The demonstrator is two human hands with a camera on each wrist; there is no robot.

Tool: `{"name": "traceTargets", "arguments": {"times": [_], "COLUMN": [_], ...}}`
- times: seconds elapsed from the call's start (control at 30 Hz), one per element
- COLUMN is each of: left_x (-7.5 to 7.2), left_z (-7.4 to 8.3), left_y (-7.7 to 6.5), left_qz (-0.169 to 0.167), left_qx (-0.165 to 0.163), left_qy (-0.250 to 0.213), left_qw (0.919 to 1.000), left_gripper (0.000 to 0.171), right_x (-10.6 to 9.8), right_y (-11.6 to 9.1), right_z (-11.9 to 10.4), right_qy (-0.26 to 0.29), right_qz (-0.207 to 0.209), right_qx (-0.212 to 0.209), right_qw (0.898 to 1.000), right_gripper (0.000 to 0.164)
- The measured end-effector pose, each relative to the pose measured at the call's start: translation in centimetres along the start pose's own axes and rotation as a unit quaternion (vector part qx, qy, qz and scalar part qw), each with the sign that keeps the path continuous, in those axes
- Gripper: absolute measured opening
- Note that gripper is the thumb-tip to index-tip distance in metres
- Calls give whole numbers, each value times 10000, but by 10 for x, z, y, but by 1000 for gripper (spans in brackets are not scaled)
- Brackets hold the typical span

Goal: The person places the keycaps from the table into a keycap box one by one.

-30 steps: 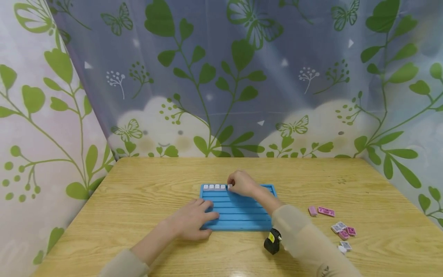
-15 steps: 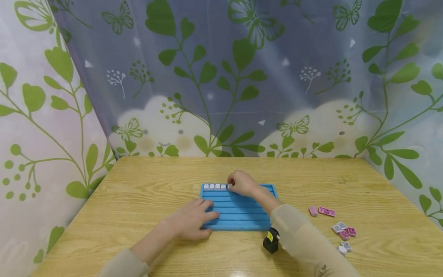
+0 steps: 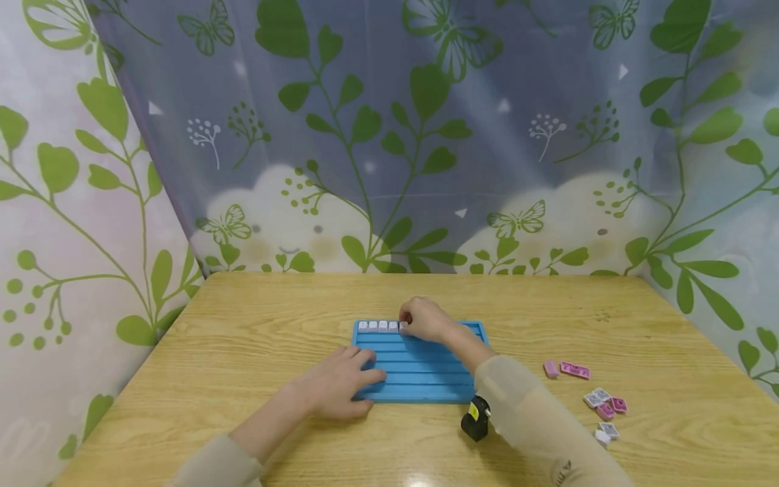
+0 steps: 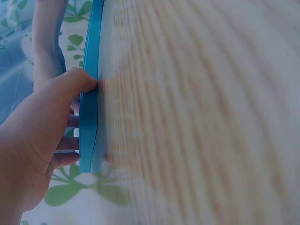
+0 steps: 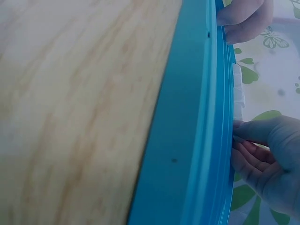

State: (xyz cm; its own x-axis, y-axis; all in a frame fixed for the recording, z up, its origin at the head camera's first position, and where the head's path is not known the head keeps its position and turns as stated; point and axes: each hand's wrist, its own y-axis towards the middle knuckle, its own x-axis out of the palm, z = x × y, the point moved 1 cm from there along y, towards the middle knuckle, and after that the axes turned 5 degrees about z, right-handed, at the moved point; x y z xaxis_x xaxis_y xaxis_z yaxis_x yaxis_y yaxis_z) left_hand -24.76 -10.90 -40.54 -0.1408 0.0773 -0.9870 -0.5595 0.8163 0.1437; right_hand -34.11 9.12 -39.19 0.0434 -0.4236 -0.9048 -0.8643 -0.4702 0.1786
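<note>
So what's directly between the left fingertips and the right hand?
Head view: just bare ridges of the blue tray, left hand to right hand. White keycaps line its back edge.

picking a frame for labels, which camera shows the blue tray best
Head view: the blue tray shows most of its grooved top. Left wrist view shows only an outer edge; right wrist view, mainly one side up close.

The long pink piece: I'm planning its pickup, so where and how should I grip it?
Probably pinch the long pink piece across its middle, by the long edges, from above: it lies flat, narrow that way, and a shorter pink piece sits close to one end.
</note>
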Motion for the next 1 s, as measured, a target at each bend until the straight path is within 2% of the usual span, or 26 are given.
{"name": "traceTargets", "arguments": {"times": [0.63,1.0], "left_x": [1,1], "left_z": [1,-1], "left_y": [2,1], "left_qz": [-47,-23], "left_qx": [42,-2], "left_qy": [25,-67], "left_qw": [10000,10000], "left_gripper": [42,41], "right_x": [-2,-2], "right_y": [-1,-1], "right_z": [0,-3], "right_qy": [1,-68], "right_qz": [-73,-97], "right_qx": [98,-47], "right_qw": [9999,9999], "right_gripper": [9,8]}}
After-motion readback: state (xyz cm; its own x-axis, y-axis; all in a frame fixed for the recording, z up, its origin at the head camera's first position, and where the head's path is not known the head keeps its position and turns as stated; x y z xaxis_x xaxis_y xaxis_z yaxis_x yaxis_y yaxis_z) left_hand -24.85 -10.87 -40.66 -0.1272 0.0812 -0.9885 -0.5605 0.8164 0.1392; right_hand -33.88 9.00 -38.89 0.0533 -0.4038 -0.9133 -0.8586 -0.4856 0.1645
